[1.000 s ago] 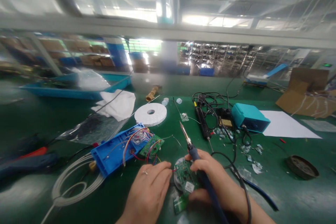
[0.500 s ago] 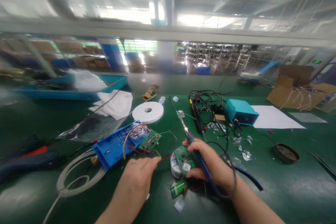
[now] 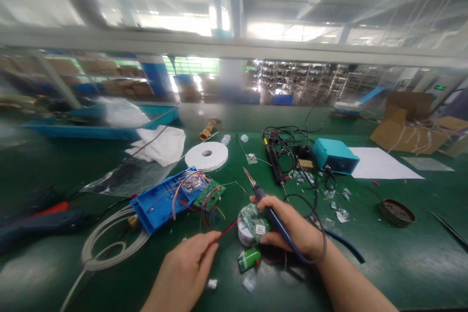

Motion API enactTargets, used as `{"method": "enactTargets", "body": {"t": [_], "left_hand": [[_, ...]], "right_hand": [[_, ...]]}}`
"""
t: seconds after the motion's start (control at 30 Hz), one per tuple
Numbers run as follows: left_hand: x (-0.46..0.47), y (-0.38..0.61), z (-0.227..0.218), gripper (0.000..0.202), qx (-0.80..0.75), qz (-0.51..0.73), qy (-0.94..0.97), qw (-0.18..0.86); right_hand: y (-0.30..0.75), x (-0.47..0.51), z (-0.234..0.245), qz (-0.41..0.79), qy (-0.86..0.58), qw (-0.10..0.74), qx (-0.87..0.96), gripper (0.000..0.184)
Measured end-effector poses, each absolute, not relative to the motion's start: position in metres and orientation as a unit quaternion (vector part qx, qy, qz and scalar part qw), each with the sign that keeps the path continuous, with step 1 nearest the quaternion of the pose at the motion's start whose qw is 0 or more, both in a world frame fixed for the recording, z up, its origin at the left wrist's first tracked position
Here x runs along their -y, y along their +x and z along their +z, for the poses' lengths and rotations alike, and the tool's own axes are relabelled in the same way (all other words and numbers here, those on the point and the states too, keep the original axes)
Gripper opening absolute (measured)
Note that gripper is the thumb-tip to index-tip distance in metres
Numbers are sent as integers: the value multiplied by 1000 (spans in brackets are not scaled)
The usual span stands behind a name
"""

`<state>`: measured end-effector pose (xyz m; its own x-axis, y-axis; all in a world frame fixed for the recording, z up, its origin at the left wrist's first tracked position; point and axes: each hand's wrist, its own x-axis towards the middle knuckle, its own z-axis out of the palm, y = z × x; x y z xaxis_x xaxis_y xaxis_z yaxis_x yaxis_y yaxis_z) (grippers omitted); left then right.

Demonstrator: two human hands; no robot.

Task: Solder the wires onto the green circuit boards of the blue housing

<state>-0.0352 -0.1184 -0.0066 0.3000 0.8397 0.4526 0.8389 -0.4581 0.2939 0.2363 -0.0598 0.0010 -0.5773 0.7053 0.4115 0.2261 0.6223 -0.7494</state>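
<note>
My right hand (image 3: 288, 231) grips a blue-handled soldering iron (image 3: 268, 208), its tip pointing up and away, and also steadies a round green circuit board (image 3: 253, 219) that sits on a white disc. My left hand (image 3: 190, 268) pinches a thin red wire (image 3: 227, 230) that runs to that board. A small green battery (image 3: 249, 259) lies just below the board. To the left lies a blue plastic housing (image 3: 164, 200) with coloured wires and a second green board (image 3: 208, 195).
A white tape roll (image 3: 206, 156), white cloth (image 3: 161, 145), coiled white tube (image 3: 106, 246), teal soldering station (image 3: 334, 155), black cables (image 3: 288, 144), white paper (image 3: 383, 165), a dark round tin (image 3: 397, 212), a cardboard box (image 3: 409, 129) and a blue tray (image 3: 91, 124) spread over the green bench.
My left hand has drawn back towards me, pulling the red wire taut from the round board. My right hand has lowered the soldering iron a little.
</note>
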Motion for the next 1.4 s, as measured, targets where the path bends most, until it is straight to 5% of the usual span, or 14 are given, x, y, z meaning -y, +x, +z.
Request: {"method": "enactTargets", "body": {"t": [0.23,0.5,0.77,0.9,1.13,1.4], "left_hand": [[131,-22,-12,17,-551,340,741,178],[142,-21,-6,20,-502,339,763,226],[122,-69,16,20,-560,348,751,-37],[86,-71,39,25,-464,292,827,-124],[33,-43,57,26,-263,53,961,-70],[19,-55,46,23,-285,117,945,108]], "right_hand": [[235,66,7,330,-275,352,831,67],[230,68,-6,268,-349,361,822,58],[229,69,-11,284,-329,352,829,48],[226,70,-10,287,-327,356,827,45],[226,71,-11,264,-341,389,814,49],[228,68,-12,269,-342,422,795,45]]}}
